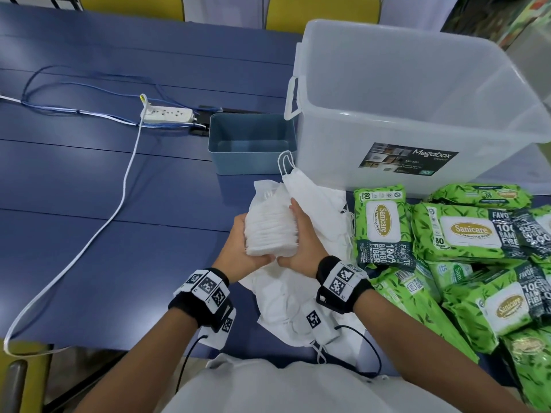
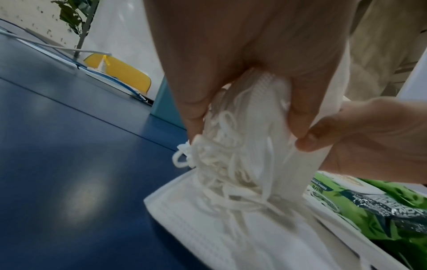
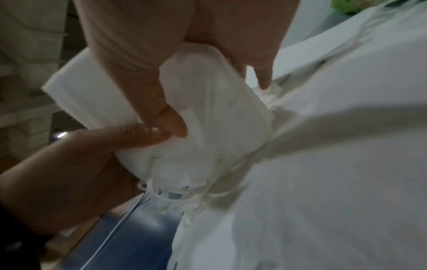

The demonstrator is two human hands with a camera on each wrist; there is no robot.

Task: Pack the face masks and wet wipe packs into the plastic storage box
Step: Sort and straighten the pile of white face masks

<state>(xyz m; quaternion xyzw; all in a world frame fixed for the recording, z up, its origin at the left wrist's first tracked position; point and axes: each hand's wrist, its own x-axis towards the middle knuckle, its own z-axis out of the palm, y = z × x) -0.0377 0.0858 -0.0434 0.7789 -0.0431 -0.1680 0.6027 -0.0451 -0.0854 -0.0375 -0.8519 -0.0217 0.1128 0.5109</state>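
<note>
Both hands closed in one grip on a thick stack of masks (image 1: 271, 231), held edge-up just above the tabletop (image 1: 104, 180). Left hand (image 1: 241, 248) curled round the stack's left side, thumb and fingers (image 2: 194, 109) clamping it with the ear loops (image 2: 221, 160) spilling out below. Right hand (image 1: 301, 242) curled round the right side, thumb (image 3: 171, 118) pressed on the front face beside the left thumb. Under and around the stack, loose masks (image 1: 292, 305) spread flat on the tabletop, one more (image 1: 301, 183) standing up behind the right hand, its loops against the box wall. Just right of the hands, wipe packs (image 1: 384, 228), green, heaped and overlapping toward the right edge. Behind the packs and the masks, the box (image 1: 417, 93), clear plastic, lidless, upright; nothing seen inside. Touching or just beside its left wall, a small blue bin (image 1: 253, 144), open-topped. Farther left, a power strip (image 1: 167, 114) with a white cable (image 1: 119, 201) running toward the near edge, blue wires looping behind.
</note>
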